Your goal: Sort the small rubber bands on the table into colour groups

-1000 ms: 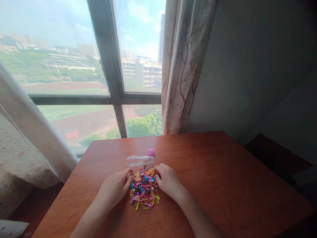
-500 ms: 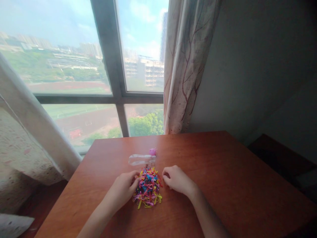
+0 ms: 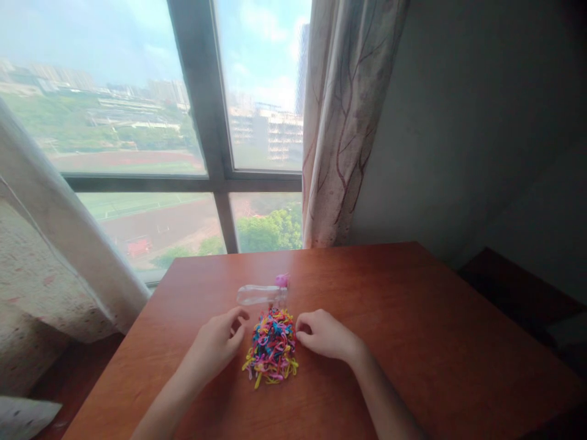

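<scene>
A heap of small looped elastic hair ties (image 3: pixel 274 345), in pink, yellow, blue and red, lies on the wooden table between my hands. My left hand (image 3: pixel 219 339) is just left of the heap, apart from it, its thumb and fingers curved with a gap between them and nothing held. Close against the heap's right edge is my right hand (image 3: pixel 325 334). Its fingers are loosely curled with a small gap at the thumb, and I see nothing in them. Beyond the heap lies a clear container (image 3: pixel 257 295) on its side, with a pink piece (image 3: pixel 281 280) at its right end.
The brown table (image 3: pixel 413 342) has its far edge by a window (image 3: pixel 257 180). A patterned curtain (image 3: pixel 343 122) hangs at the right of the window, and another curtain (image 3: pixel 68 244) drapes past the table's left side. A dark piece of furniture (image 3: pixel 518 284) stands at the right.
My left hand has drawn back to the left, off the heap, and its fingers have parted. My right hand has moved slightly left, closer to the heap, whose left edge has spread a little.
</scene>
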Demonstrator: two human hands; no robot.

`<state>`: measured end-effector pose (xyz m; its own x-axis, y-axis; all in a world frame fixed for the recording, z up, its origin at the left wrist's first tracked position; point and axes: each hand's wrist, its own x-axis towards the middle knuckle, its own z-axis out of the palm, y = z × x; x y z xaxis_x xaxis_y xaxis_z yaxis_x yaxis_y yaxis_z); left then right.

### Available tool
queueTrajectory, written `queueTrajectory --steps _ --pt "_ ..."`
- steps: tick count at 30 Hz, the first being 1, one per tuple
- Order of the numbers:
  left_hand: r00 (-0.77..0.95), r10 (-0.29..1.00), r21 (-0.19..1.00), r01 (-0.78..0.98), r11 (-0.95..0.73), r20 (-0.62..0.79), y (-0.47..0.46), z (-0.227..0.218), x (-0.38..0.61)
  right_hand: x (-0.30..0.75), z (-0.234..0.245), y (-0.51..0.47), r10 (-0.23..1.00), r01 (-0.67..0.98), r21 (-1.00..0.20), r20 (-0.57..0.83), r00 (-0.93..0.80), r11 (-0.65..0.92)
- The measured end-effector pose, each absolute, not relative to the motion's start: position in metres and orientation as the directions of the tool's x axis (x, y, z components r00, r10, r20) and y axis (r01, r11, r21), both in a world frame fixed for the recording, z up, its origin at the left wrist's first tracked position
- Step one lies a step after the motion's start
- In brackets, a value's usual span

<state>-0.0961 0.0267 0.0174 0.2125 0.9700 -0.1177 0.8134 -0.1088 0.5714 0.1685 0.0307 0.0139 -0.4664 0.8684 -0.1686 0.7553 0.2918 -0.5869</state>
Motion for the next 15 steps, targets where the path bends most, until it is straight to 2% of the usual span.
queueTrajectory --steps 2,5,10,15 --pt "0.205 0.969 0.481 0.869 -0.114 -0.141 0.026 0.022 -0.102 0.173 0.015 0.030 0.853 0.762 -0.576 -0.199 -0.482 0.296" --pt "0.287 0.932 0.484 0.862 -0.151 -0.220 0.019 0.030 -0.104 0.176 0.018 0.028 0.817 0.757 -0.573 -0.243 -0.523 0.313" --pt "0.462 0.818 0.582 0.788 -0.200 -0.343 0.005 0.032 -0.095 0.168 0.018 0.023 0.774 0.749 -0.565 -0.278 -0.568 0.347" --pt "0.558 0.753 0.675 0.707 -0.211 -0.349 0.003 0.025 -0.086 0.162 0.014 0.022 0.773 0.734 -0.557 -0.236 -0.589 0.389"
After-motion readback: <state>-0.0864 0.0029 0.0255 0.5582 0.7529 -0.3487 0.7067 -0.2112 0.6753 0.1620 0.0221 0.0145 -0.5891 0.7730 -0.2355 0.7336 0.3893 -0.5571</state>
